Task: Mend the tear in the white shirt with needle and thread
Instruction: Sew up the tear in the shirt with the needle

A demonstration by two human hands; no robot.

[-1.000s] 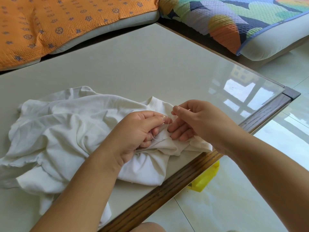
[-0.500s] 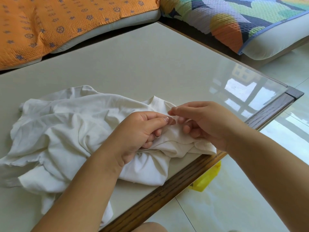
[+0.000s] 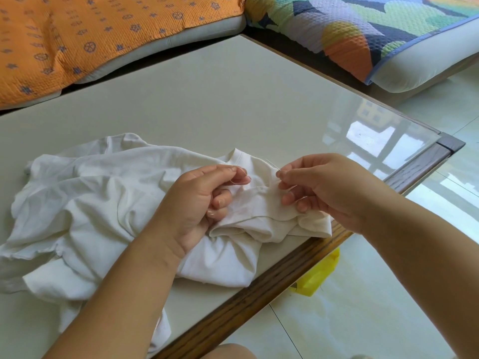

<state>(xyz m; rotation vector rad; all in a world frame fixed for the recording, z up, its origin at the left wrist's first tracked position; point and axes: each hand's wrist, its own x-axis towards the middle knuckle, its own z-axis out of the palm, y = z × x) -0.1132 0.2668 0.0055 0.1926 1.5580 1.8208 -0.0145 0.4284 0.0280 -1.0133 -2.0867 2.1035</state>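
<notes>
- The tear cannot be made out among the folds. The thread [image 3: 237, 181] shows only as a faint curve, and the white shirt [image 3: 98, 203] runs off the left edge of the frame.
- At centre frame, the right hand [image 3: 329, 187] pinches the needle [image 3: 272, 164] between thumb and forefinger just above the shirt's collar. The left hand [image 3: 204, 200], fingers curled, pinches the thread beside it.
- The soft, crumpled cloth lies on a glossy table [image 3: 207, 99] with a wooden rim.
</notes>
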